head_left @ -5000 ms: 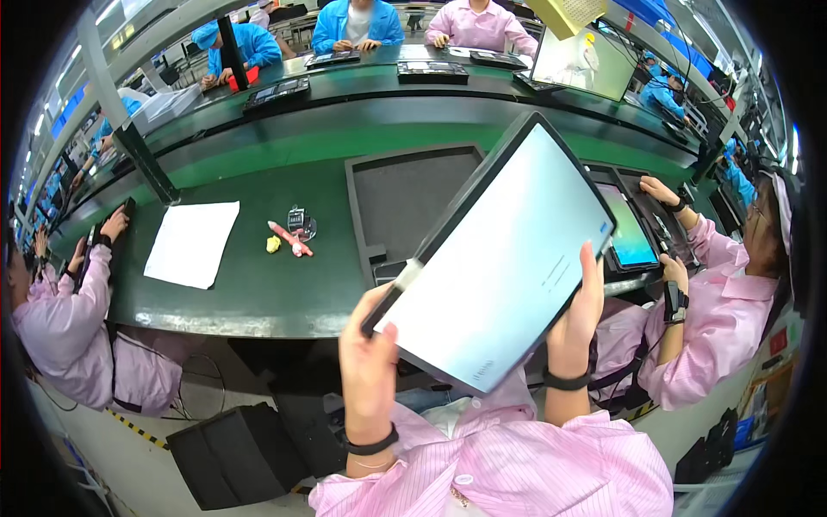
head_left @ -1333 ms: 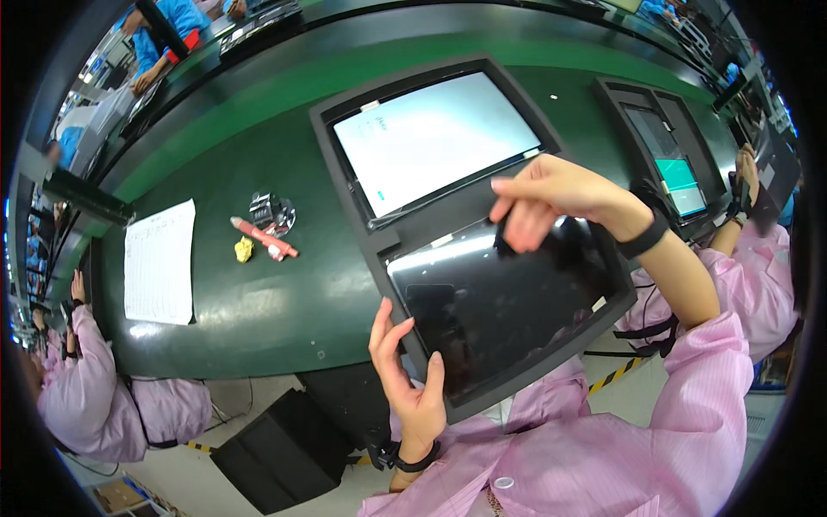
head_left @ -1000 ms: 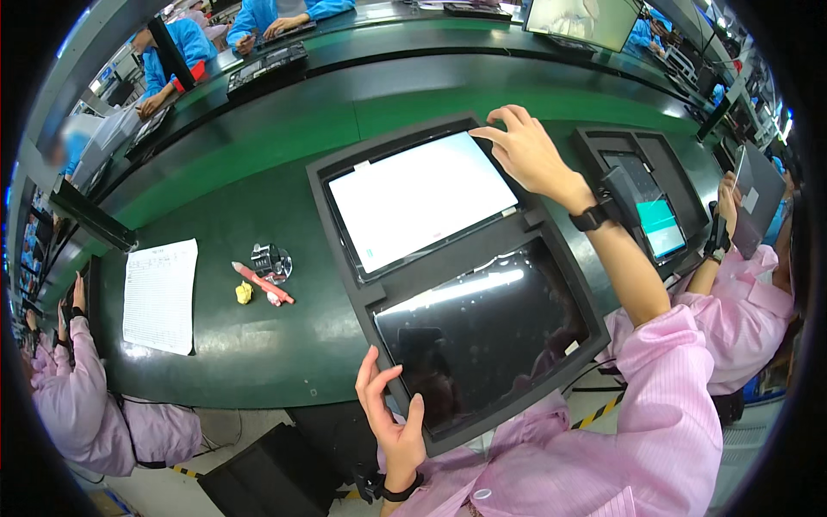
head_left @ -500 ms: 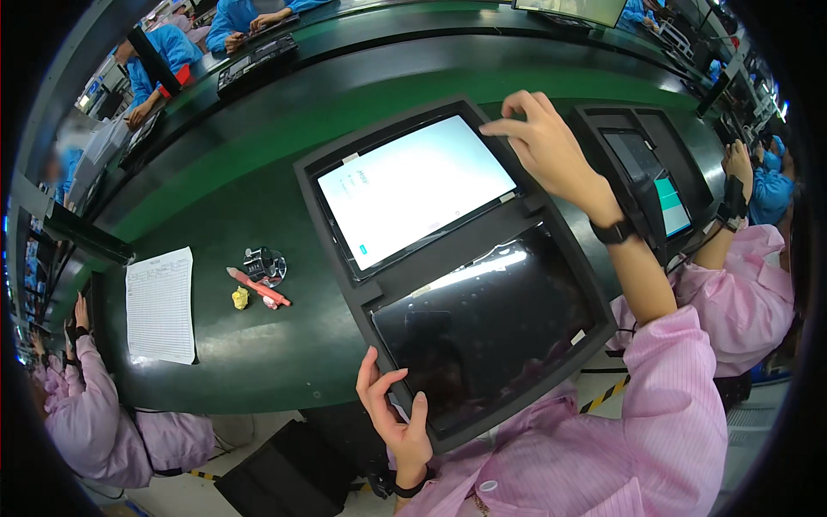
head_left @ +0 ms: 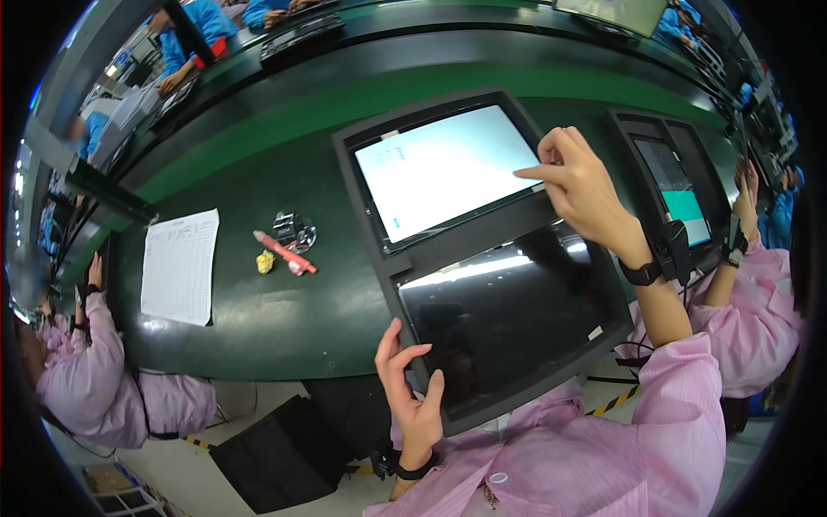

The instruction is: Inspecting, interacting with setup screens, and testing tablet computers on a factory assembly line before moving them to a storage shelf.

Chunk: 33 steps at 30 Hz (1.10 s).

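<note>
A large dark-screened tablet (head_left: 508, 319) lies flat at the near edge of the green bench, in a black tray (head_left: 457, 254). My left hand (head_left: 412, 396) grips its lower left corner, thumb on the glass. A second tablet (head_left: 448, 168) with a lit white screen lies in the tray's far half. My right hand (head_left: 579, 185) hovers over that lit screen's right edge, index finger stretched out and touching it, holding nothing.
A white paper sheet (head_left: 179, 267), a pink marker (head_left: 284, 252), a yellow scrap (head_left: 264, 261) and a small clear packet (head_left: 295, 231) lie on the bench to the left. Another tray with a lit device (head_left: 680, 194) sits right, by a co-worker's hands (head_left: 745, 185). A pink-sleeved person (head_left: 95, 362) sits left.
The tablet I held up five seconds ago now lies flat and dark in the tray. My right hand left it and reached onto the lit screen, then slid toward its right edge.
</note>
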Tool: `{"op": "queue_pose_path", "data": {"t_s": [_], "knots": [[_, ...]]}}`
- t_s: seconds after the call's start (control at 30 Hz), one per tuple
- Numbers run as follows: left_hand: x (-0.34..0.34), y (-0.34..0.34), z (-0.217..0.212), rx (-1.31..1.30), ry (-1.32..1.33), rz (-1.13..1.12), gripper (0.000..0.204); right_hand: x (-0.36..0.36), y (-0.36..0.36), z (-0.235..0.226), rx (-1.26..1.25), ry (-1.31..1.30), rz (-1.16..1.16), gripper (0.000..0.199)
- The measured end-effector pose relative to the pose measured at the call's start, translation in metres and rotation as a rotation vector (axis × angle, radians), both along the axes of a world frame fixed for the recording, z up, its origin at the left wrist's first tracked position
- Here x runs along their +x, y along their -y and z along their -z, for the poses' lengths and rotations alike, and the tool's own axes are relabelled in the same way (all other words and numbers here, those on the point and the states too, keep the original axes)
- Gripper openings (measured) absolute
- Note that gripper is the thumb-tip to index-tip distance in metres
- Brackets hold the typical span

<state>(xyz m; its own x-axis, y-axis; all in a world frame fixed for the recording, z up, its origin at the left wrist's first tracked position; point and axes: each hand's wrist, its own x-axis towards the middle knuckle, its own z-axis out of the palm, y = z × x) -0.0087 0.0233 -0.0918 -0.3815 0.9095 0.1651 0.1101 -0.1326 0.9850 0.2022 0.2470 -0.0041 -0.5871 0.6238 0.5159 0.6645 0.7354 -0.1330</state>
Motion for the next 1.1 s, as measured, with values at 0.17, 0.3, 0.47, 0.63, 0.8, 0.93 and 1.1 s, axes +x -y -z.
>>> {"op": "queue_pose_path", "data": {"t_s": [0.17,0.3,0.47,0.63,0.8,0.93,1.1], "knots": [[-0.002,0.001,0.001,0.012,0.006,0.022,0.035,-0.065,0.015,0.005,0.003,0.035,-0.323,0.023],[-0.003,0.001,0.000,0.011,0.000,0.032,0.035,-0.097,0.013,0.011,-0.041,0.085,-0.399,0.030],[-0.005,0.000,0.000,0.028,-0.008,0.053,0.034,-0.115,0.005,0.022,-0.087,0.120,-0.478,0.021],[-0.009,0.000,-0.001,0.033,0.008,0.046,0.031,-0.137,-0.030,0.010,0.006,0.042,-0.390,0.023],[-0.009,0.002,-0.002,0.024,-0.029,0.065,0.031,-0.159,-0.076,0.024,-0.007,0.096,-0.256,0.027],[-0.008,0.001,-0.001,0.037,-0.010,0.067,0.031,-0.164,-0.079,0.024,-0.071,0.146,-0.235,0.033],[-0.006,0.000,-0.002,0.046,-0.004,0.066,0.032,-0.117,-0.033,-0.037,-0.060,-0.036,-0.284,0.024]]}}
